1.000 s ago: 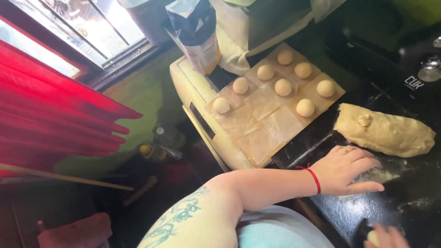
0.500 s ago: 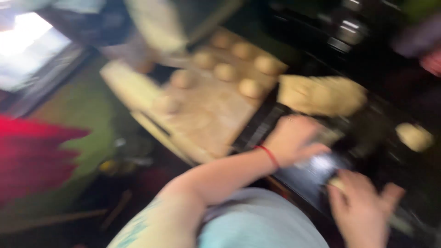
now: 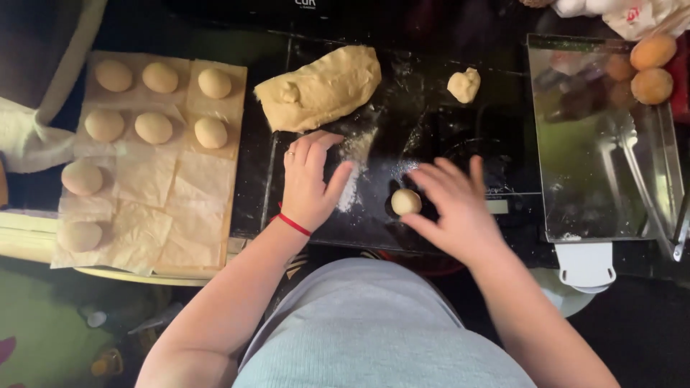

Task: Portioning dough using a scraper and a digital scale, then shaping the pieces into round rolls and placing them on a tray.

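My left hand [image 3: 309,179] lies flat on the black floured worktop [image 3: 445,136], fingers spread, just below a large lump of dough [image 3: 320,90]. A red string circles that wrist. My right hand [image 3: 453,205] hovers with fingers apart beside a small round dough ball [image 3: 406,202], its fingertips close to or touching the ball. A small torn piece of dough [image 3: 464,84] lies farther back on the worktop.
At the left, several shaped dough balls [image 3: 154,128] rest on brown paper sheets [image 3: 176,215] over a board. At the right, a shiny metal tray [image 3: 604,151] carries tongs [image 3: 647,187] and fried golden balls [image 3: 652,68]. A cloth [image 3: 32,140] hangs at the far left.
The view swung from the side to straight over the worktop. My right hand came in from the lower right and now sits by a small dough ball; my left hand stayed on the worktop.
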